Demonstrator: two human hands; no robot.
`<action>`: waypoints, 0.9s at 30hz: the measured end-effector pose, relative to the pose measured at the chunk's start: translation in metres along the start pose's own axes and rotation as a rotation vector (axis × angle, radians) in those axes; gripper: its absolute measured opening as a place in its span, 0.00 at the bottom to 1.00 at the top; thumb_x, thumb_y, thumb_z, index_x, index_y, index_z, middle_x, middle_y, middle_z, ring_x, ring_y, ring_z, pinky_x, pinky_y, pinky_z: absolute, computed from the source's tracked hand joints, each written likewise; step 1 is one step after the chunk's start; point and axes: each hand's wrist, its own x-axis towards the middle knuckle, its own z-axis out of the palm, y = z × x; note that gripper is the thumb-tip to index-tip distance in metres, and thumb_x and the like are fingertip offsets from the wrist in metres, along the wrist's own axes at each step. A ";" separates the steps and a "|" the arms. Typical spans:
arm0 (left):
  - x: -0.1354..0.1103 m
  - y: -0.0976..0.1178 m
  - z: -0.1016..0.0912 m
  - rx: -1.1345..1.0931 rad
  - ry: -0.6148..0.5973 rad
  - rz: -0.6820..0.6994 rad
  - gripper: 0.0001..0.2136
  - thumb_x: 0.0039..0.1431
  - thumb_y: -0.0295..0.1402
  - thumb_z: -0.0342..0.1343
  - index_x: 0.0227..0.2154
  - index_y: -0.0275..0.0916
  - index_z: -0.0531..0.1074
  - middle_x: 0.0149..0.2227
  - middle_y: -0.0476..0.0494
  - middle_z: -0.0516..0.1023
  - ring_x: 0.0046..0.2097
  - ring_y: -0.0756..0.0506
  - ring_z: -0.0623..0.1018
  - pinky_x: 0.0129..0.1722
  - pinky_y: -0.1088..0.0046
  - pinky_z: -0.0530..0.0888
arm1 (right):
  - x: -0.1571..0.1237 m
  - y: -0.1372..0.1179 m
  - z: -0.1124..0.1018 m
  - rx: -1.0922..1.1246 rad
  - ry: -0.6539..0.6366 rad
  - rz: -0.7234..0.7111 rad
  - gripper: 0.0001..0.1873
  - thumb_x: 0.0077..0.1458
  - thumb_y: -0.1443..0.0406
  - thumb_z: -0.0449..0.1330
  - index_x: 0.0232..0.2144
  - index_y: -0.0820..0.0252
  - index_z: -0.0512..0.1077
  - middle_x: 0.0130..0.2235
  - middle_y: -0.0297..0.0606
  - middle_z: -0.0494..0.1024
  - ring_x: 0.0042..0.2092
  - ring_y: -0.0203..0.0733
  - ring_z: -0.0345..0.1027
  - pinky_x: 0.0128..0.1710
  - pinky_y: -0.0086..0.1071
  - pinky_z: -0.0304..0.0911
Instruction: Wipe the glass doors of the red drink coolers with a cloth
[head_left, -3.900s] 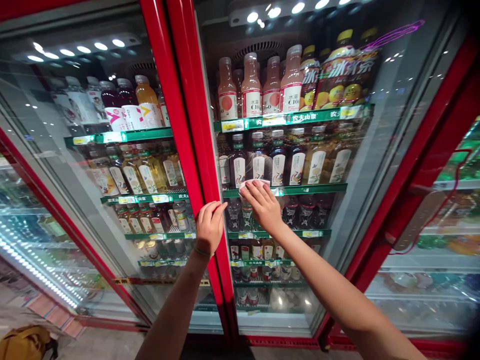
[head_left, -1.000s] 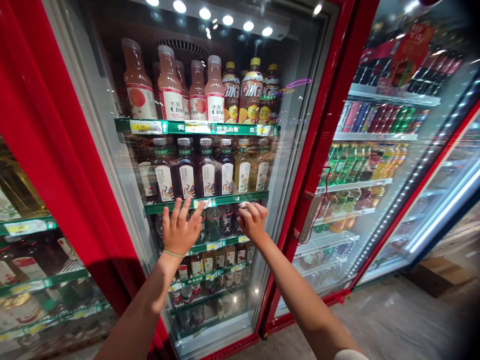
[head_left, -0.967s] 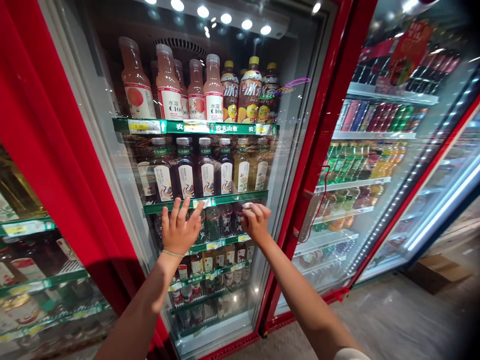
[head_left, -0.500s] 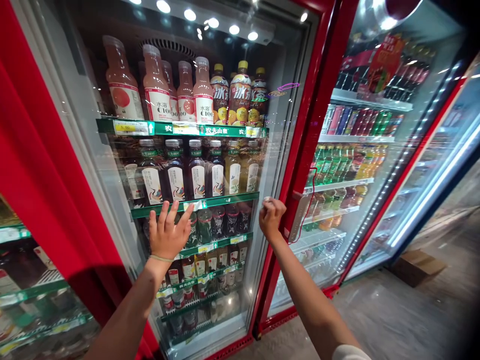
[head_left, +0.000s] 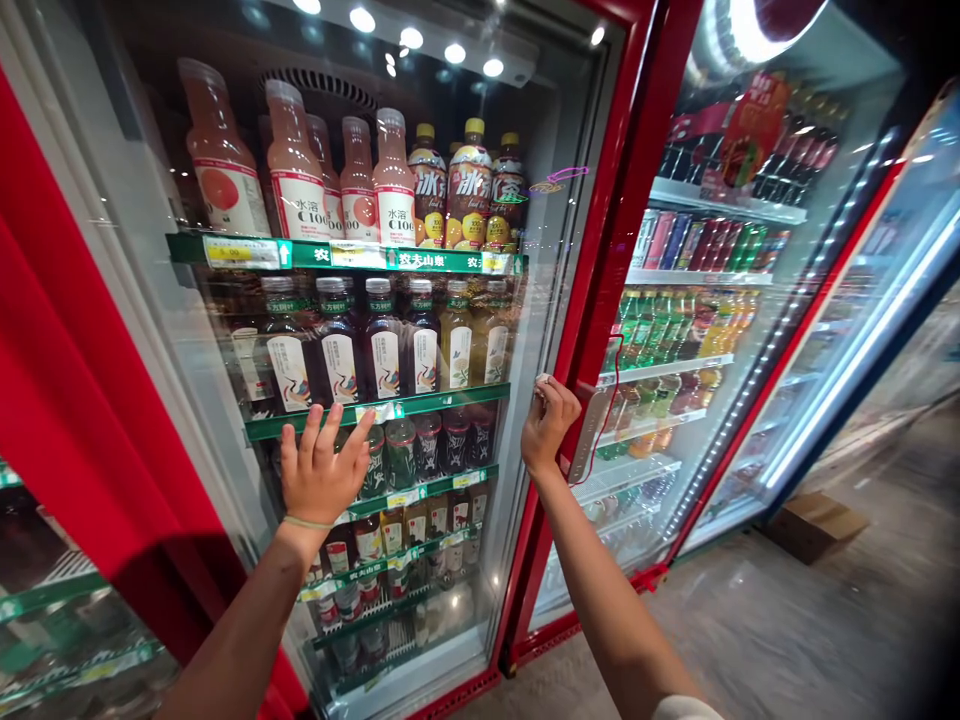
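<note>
Pinching is done by the right hand (head_left: 551, 430), in whose bent fingertips a white cloth (head_left: 541, 380), mostly hidden, is held near the red frame (head_left: 602, 230) of the glass door (head_left: 525, 335). The left hand (head_left: 322, 475) is spread before shelved bottles (head_left: 386, 355); whether the glass is touched cannot be told.

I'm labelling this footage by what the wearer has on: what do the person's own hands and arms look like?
The left hand is gloveless, with a thin, pale yellowish wristband. The right hand is gloveless too, its wrist without a band. A whitish sleeve edge shows on the right arm.
</note>
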 end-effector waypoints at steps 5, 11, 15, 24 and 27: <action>0.000 0.000 0.000 0.022 0.007 0.010 0.28 0.65 0.37 0.59 0.67 0.58 0.64 0.68 0.40 0.67 0.73 0.34 0.60 0.73 0.46 0.49 | -0.004 0.003 -0.004 0.041 -0.079 0.036 0.12 0.67 0.66 0.55 0.53 0.55 0.69 0.50 0.45 0.78 0.52 0.48 0.71 0.53 0.46 0.64; -0.002 -0.001 0.002 -0.043 0.009 -0.023 0.26 0.64 0.37 0.60 0.64 0.58 0.67 0.67 0.42 0.69 0.73 0.35 0.60 0.74 0.46 0.48 | -0.002 -0.010 0.000 -0.011 -0.050 0.114 0.14 0.66 0.67 0.53 0.53 0.56 0.67 0.50 0.48 0.73 0.54 0.51 0.68 0.54 0.51 0.64; -0.001 0.000 0.001 -0.016 0.014 -0.007 0.27 0.64 0.36 0.60 0.65 0.58 0.66 0.66 0.42 0.69 0.73 0.36 0.60 0.74 0.48 0.47 | -0.020 -0.011 -0.005 0.050 -0.199 -0.073 0.16 0.61 0.71 0.53 0.50 0.53 0.67 0.50 0.45 0.72 0.52 0.49 0.68 0.50 0.48 0.66; 0.007 0.005 -0.004 0.077 0.045 0.037 0.29 0.64 0.36 0.60 0.67 0.56 0.64 0.65 0.40 0.71 0.73 0.37 0.60 0.74 0.52 0.50 | -0.018 -0.085 0.029 0.071 -0.132 -0.020 0.20 0.57 0.73 0.52 0.50 0.53 0.65 0.50 0.46 0.70 0.54 0.52 0.64 0.53 0.49 0.59; 0.007 0.005 -0.005 0.060 0.023 0.026 0.29 0.65 0.36 0.59 0.67 0.57 0.63 0.66 0.41 0.71 0.73 0.38 0.60 0.74 0.53 0.48 | -0.035 -0.091 0.025 0.176 -0.286 -0.333 0.22 0.55 0.73 0.55 0.51 0.51 0.66 0.51 0.42 0.72 0.53 0.48 0.65 0.52 0.44 0.61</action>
